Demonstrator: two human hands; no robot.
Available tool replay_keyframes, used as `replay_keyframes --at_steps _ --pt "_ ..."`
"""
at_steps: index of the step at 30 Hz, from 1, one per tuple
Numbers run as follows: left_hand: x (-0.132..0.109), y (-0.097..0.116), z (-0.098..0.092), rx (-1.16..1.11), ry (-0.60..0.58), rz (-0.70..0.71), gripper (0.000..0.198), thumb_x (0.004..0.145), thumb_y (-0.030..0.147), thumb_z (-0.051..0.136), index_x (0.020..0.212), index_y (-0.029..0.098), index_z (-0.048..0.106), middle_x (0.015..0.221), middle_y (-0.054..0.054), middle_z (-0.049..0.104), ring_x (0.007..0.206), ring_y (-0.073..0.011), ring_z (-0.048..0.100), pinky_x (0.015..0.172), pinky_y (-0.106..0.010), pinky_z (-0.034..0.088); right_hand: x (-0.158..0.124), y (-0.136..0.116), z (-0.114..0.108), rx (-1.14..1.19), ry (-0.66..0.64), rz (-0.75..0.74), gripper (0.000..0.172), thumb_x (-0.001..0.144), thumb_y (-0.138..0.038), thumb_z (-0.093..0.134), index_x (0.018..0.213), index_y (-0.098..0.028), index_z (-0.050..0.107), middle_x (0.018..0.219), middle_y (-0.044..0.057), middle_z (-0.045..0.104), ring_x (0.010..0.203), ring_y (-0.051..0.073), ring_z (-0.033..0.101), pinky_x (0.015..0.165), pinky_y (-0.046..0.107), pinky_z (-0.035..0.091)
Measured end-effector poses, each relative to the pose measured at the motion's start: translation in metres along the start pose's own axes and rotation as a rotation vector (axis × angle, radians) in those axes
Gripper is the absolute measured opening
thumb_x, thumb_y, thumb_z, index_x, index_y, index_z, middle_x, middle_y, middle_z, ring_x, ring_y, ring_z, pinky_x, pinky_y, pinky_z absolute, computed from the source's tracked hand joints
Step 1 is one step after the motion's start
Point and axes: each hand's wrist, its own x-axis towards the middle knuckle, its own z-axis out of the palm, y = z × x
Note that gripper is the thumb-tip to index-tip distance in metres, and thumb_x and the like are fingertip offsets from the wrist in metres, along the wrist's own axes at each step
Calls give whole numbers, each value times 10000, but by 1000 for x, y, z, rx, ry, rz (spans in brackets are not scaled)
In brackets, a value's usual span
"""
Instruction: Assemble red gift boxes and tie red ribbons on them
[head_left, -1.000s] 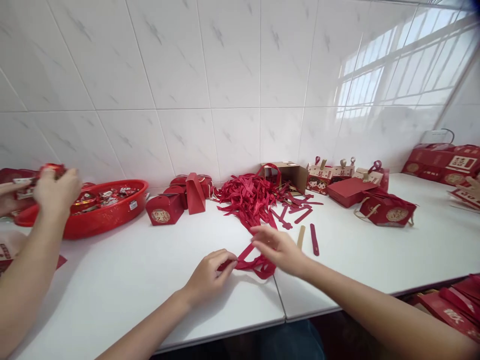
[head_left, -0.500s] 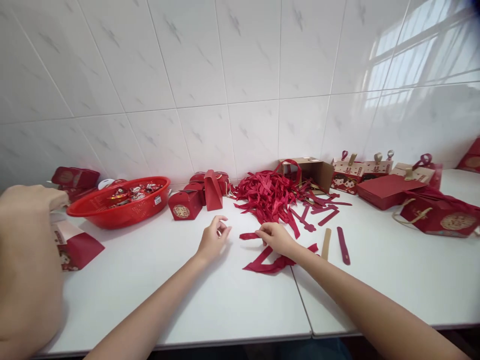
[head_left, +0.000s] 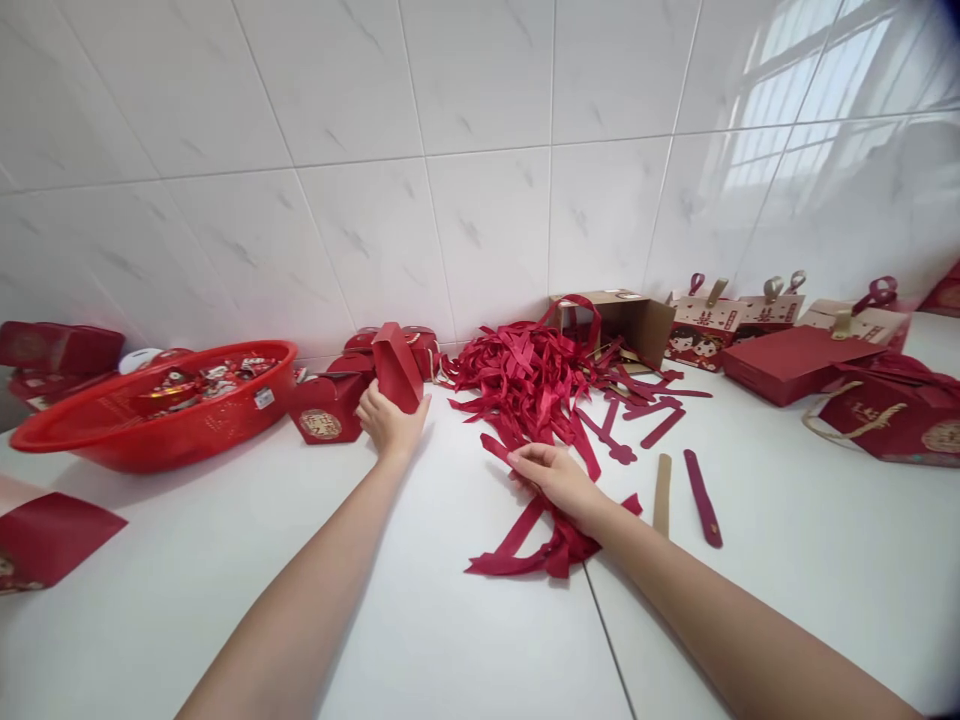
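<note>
My left hand (head_left: 388, 422) reaches far forward and grips a tall narrow red gift box (head_left: 397, 367) that stands among other small red boxes (head_left: 324, 408) by the wall. My right hand (head_left: 550, 474) rests on the white table with its fingers pinched on the end of a red ribbon (head_left: 496, 447). A tangle of loose red ribbons (head_left: 538, 550) lies under my right wrist. The big heap of red ribbons (head_left: 525, 375) is just beyond that hand.
A red plastic basket (head_left: 154, 410) of wrapped sweets stands at the left. A flat red box (head_left: 45, 538) lies at the left edge. Paper handle strips (head_left: 703, 484), an open brown carton (head_left: 634, 320), printed gift boxes (head_left: 705, 330) and red bags (head_left: 892, 415) fill the right.
My left hand let go of the ribbon and moved forward to grip the tall red box. My right hand stayed on the ribbon. The other person's arm at the left has left the view.
</note>
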Motion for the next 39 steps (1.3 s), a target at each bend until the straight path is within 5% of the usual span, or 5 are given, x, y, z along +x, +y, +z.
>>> replay_keyframes --at_steps 7,11,18,30,39 --pt "17 3 18 31 35 38 921 660 416 755 1366 110 248 1442 -241 290 1314 -389 296 1056 -557 253 0 -16 -13 -232 223 -288 274 791 -437 596 886 -183 635 902 60 662 819 187 615 752 315 492" --pt "21 0 20 33 6 5 820 732 293 686 1389 137 219 1416 -236 377 1270 -386 399 998 -580 325 14 -29 -66 -477 782 -502 209 787 -351 546 878 -185 633 950 82 638 833 202 598 780 339 485" --pt "14 7 8 -3 -56 1 943 664 245 699 1430 152 157 1336 -216 481 1234 -371 463 1017 -600 312 15 -26 -154 -423 1131 -393 349 731 -163 409 962 -142 669 1147 140 550 1196 285 454 1054 445 319" --pt "-12 15 -7 -122 -162 113 806 591 225 688 1295 108 312 1271 -174 383 1262 -360 372 1087 -499 330 -1 -15 -224 44 1045 -165 291 920 -328 558 1150 -149 565 1109 72 610 907 175 627 758 358 549" --pt "-32 26 -36 -176 -226 136 775 646 216 689 1298 64 299 1256 -175 374 1248 -347 385 1082 -492 347 -100 -8 -184 -301 838 -171 172 739 -211 648 894 -187 720 930 68 696 805 207 652 818 393 524"
